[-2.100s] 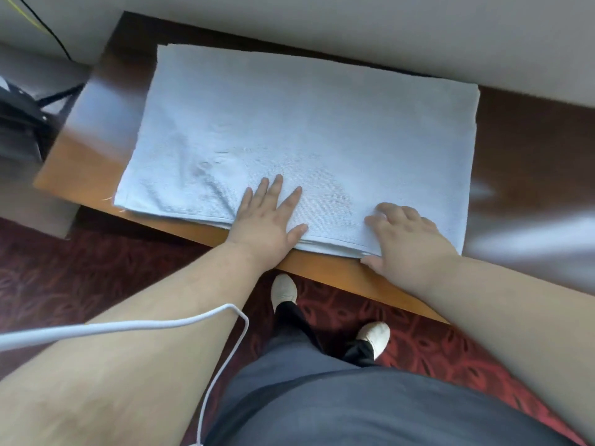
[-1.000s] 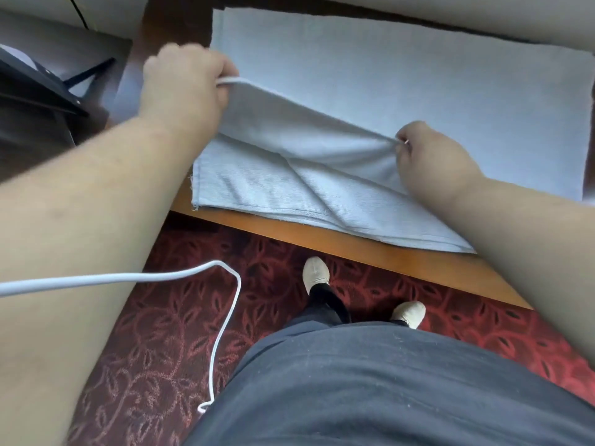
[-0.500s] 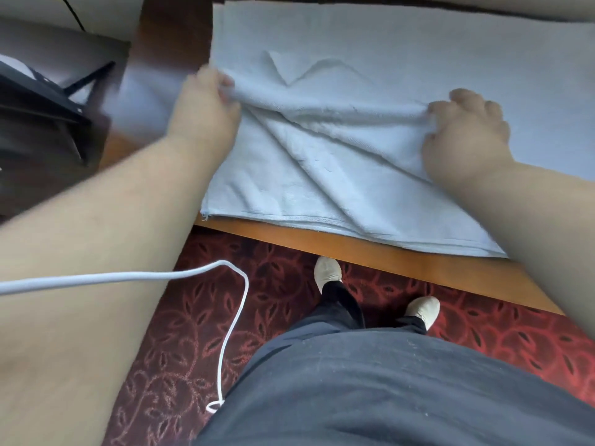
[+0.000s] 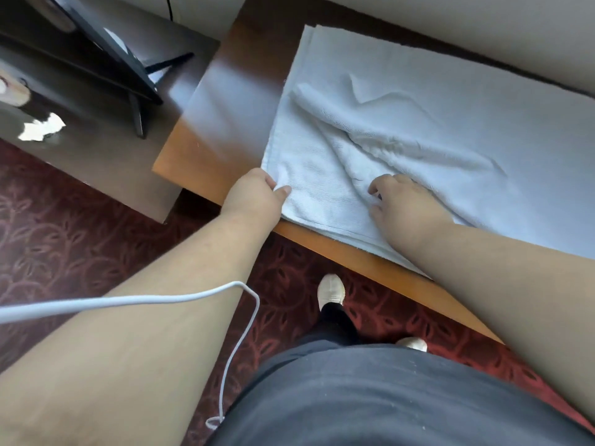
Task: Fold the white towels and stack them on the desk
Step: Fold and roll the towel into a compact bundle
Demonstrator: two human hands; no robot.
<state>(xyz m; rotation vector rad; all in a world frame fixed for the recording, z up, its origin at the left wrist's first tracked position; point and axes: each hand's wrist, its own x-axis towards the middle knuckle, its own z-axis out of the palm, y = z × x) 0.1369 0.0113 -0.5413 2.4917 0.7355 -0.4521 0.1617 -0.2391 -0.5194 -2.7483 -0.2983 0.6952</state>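
Note:
White towels point(image 4: 434, 130) lie in layers on the wooden desk point(image 4: 225, 101), the top layer rumpled into diagonal ridges near its left half. My left hand point(image 4: 257, 196) pinches the near left corner of the towel between thumb and fingers at the desk's front edge. A short way to the right, my right hand point(image 4: 402, 201) rests on the towel with its fingers curled into the cloth near the front edge. Whether the right fingers hold a layer is partly hidden by the hand.
A dark low cabinet point(image 4: 106, 123) with a black stand point(image 4: 128, 69) on it stands left of the desk. A white cable point(image 4: 180, 297) hangs across my left forearm. Patterned red carpet point(image 4: 64, 214) lies below, a pale wall point(image 4: 450, 24) behind the desk.
Both hands have dropped from the lifted fold in the towel's middle to its near edge. The left now pinches the near left corner, and the raised layer lies rumpled on the stack.

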